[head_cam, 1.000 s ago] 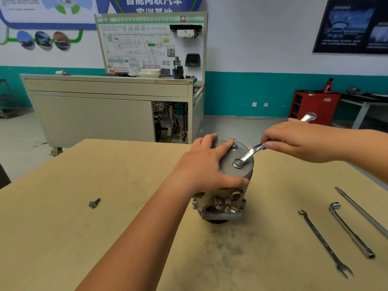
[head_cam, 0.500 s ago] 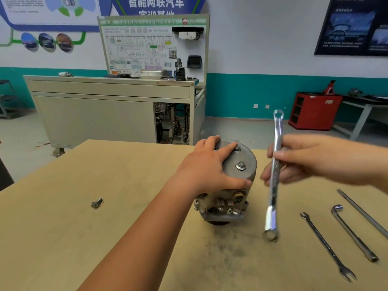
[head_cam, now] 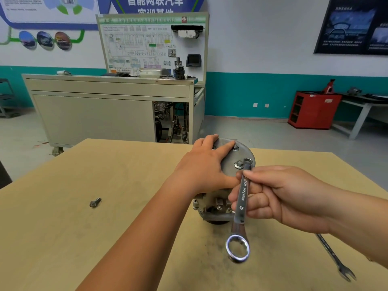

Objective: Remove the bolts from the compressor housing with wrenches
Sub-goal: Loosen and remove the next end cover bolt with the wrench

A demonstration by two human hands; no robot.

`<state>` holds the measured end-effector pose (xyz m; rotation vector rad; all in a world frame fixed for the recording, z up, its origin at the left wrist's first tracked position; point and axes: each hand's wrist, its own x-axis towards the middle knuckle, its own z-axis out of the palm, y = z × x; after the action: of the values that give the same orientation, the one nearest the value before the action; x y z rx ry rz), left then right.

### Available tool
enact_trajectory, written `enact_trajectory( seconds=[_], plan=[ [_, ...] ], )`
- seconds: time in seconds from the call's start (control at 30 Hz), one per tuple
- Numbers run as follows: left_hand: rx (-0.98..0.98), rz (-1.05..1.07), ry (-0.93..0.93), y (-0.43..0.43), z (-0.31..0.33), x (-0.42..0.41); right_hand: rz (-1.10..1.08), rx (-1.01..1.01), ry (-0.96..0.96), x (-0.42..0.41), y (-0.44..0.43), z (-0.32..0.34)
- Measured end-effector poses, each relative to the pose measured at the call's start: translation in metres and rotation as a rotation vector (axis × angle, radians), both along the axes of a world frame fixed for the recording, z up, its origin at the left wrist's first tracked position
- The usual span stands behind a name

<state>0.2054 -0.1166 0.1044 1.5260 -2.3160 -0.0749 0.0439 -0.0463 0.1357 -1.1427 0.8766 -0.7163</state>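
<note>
Hiding the left part of the round top of the housing (head_cam: 241, 153), the left hand (head_cam: 201, 166) lies spread flat on it, fingers straight, with the forefinger tip just beside the far bolt (head_cam: 235, 147). The right hand (head_cam: 279, 194) covers the housing's right side. Its fingers are curled round the shank of a wrench (head_cam: 241, 198).

That wrench runs near to far. Its far ring sits just right of the near bolt (head_cam: 239, 164); I cannot tell whether it touches the top. Its near ring hangs above the table (head_cam: 63, 227), slightly blurred. The right forearm cuts off the far end of a second wrench (head_cam: 336, 257), whose forked end lies on the table at near right.

The housing stands upright at the table's middle, on a dark smudge in the pale wood. Behind are a grey bench (head_cam: 94, 114) with a wiring board (head_cam: 151, 45), a teal-banded wall, and a red cabinet (head_cam: 312, 110) at far right.

Counted: two hands, two wrenches and three bolts, two in the top and one loose bolt (head_cam: 95, 202) lying on the left of the table.
</note>
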Motion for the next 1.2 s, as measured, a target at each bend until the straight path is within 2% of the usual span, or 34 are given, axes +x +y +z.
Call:
enact_trajectory(
  seconds=[0.3,0.5,0.57,0.73,0.8,0.87,0.93,1.0,1.03,1.13,1.2],
  plan=[
    [-0.031,0.002,-0.031,-0.001,-0.001,-0.003,0.024,0.021,0.026,0.006,-0.002,0.001],
    [-0.015,-0.005,-0.016,0.0,0.0,0.0,0.064,-0.024,0.183,-0.009,-0.003,-0.001],
    [-0.018,-0.011,-0.011,0.0,0.0,0.0,0.106,-0.068,0.344,-0.016,-0.006,0.002],
    [-0.031,0.002,-0.002,0.0,-0.002,-0.001,0.281,-0.272,0.978,-0.042,-0.029,0.034],
    [-0.024,0.004,-0.005,0.001,-0.002,-0.003,0.297,-0.488,1.273,-0.05,-0.044,0.046],
    [-0.02,0.004,-0.016,0.001,0.0,-0.005,0.248,-0.822,1.601,-0.056,-0.062,0.048],
    [-0.02,0.005,-0.031,0.001,0.001,-0.008,0.181,-1.137,1.81,-0.06,-0.081,0.048],
    [-0.014,0.01,-0.027,0.001,0.001,-0.008,0.222,-1.267,1.783,-0.065,-0.093,0.047],
    [-0.011,0.013,-0.023,0.002,0.0,-0.007,0.236,-1.253,1.682,-0.068,-0.095,0.048],
    [-0.005,0.014,-0.006,0.002,-0.001,-0.002,0.22,-1.073,1.338,-0.077,-0.091,0.048],
    [-0.005,0.009,0.01,0.001,-0.002,0.001,0.117,-1.02,1.22,-0.083,-0.09,0.05]
  ],
)
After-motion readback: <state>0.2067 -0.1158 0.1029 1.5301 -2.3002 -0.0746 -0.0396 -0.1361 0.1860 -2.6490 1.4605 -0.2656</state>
